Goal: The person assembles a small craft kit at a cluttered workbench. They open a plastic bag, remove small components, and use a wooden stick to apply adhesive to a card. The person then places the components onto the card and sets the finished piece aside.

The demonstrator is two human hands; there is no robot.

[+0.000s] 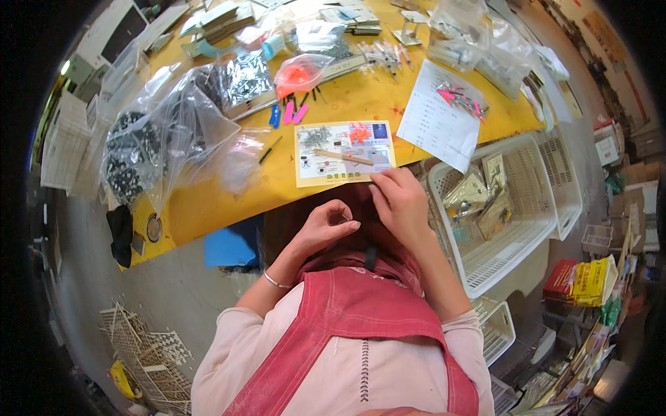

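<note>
My left hand (329,226) is in front of my apron, its fingers curled round toward the thumb. Whatever it may pinch is too small to name. Close beside it, my right hand (401,202) has its fingers bent together at the table's front edge, by the lower right corner of a printed card (303,175). What those fingertips hold, if anything, is hidden. Lying on the card are a pile of small grey-green parts (316,136), a pile of small orange parts (359,132) and a thin tan stick (343,157).
Clear plastic bags of dark parts (132,156) crowd the yellow table (201,208) at left. A bag of orange pieces (300,73) is beyond the card. Pink-handled tools (461,100) rest on a paper sheet (433,128). A white plastic basket (479,274) stands at right.
</note>
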